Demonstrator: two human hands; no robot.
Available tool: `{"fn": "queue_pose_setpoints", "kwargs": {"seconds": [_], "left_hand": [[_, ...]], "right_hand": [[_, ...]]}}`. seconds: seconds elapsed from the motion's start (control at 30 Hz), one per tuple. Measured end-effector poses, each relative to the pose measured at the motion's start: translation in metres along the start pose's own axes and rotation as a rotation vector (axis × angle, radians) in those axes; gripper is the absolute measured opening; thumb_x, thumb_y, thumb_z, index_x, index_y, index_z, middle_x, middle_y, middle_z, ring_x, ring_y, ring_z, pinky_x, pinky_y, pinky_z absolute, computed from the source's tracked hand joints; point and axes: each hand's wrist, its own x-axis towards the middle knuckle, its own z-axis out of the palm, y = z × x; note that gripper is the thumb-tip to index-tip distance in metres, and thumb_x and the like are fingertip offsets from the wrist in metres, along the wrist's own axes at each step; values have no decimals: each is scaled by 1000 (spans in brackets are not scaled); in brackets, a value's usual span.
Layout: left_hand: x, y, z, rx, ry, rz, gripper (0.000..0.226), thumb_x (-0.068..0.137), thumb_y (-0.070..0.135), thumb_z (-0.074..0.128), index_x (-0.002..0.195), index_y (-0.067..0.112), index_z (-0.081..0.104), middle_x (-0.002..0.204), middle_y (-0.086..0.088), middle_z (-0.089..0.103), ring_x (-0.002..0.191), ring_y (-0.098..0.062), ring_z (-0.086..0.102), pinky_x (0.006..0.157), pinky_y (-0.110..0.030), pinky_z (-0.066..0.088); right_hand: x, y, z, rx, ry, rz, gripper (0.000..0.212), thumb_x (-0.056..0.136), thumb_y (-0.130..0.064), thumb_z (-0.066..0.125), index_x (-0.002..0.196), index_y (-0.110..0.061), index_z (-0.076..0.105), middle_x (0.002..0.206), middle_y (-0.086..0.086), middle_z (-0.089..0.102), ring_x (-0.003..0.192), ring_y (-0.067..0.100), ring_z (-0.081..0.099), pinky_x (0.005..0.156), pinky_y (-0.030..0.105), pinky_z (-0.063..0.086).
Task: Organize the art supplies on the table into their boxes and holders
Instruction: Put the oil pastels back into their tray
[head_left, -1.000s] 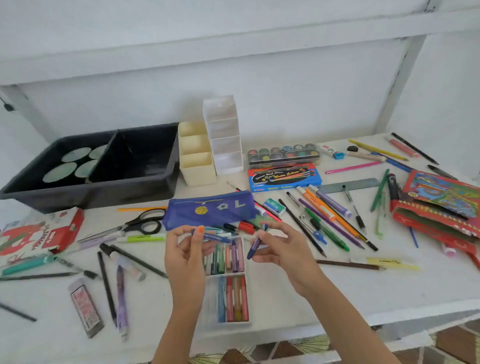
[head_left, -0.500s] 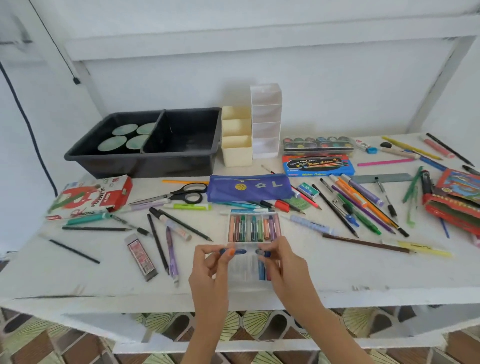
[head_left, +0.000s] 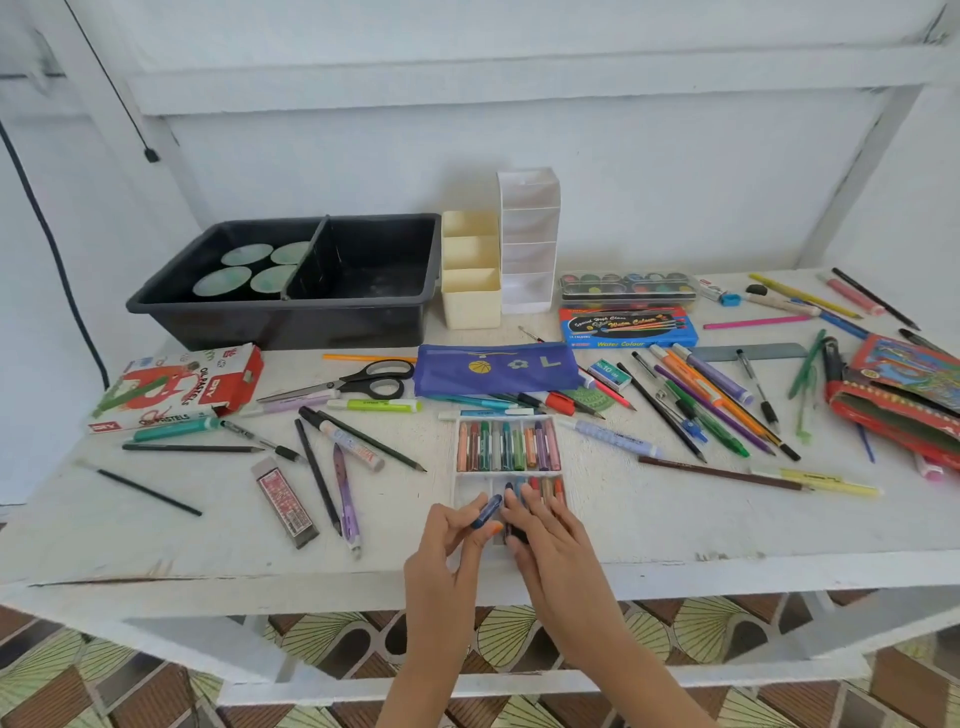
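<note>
A white pastel tray (head_left: 456, 475) lies near the table's front edge. Its upper row is full of coloured oil pastels (head_left: 509, 444), and its lower row holds a few on the right side. My left hand (head_left: 454, 545) pinches a blue pastel (head_left: 487, 510) just left of the tray's lower row. My right hand (head_left: 545, 530) lies over that lower row and pinches a dark blue pastel (head_left: 509, 489) down into it; only the pastel's tip shows. The red oil pastels box (head_left: 182, 389) lies open at the left.
A black divided bin (head_left: 291, 312), a cream holder (head_left: 470, 306) and a white holder (head_left: 527, 249) stand at the back. Scissors (head_left: 363, 382), a blue pouch (head_left: 493, 366), a watercolour box (head_left: 628, 327), a red box (head_left: 898, 400) and several pens and pencils lie scattered.
Both hands have come down from above the table to the tray's lower row, each with a blue pastel. The view has pulled back and now shows more of the table.
</note>
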Motion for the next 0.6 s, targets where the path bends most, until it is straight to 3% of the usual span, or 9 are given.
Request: {"fn": "queue_pose_setpoints", "kwargs": {"seconds": [0.17,0.27,0.47,0.53,0.6], "left_hand": [[-3,-1,2,11,-60,27,14,86,14,63,85,26,55,102,31,65,97,13,59,77,-3,43],[-4,-4,2,28,-64,42,13,85,19,63,87,29,56,102,41,59,97,17,56,76,-3,42],[0,-21,2,211,-120,172,18,87,39,56,102,47,51,115,31,58,108,0,56,92,-21,46],[0,-26,3,286,-135,229,23,92,44,49,115,42,53,120,33,55,117,3,48,104,-23,38],[2,-30,3,323,-128,334,40,93,52,41,121,28,58,126,26,52,125,14,36,110,-17,25]], "right_hand": [[1,-5,2,-84,-9,38,55,103,-39,15,133,-11,52,138,1,52,135,11,36,109,31,26],[1,-6,2,-48,7,43,55,102,-38,16,132,-9,53,139,1,50,135,12,36,111,28,23],[-10,-4,9,-111,27,61,37,102,-33,20,118,-24,52,150,9,31,143,26,20,115,45,9],[-12,-4,9,-58,21,53,35,100,-29,26,126,-22,48,153,8,27,145,22,15,116,39,10],[-12,-1,4,25,12,79,41,98,-27,30,135,-18,45,155,1,23,145,12,12,117,30,8]]}}
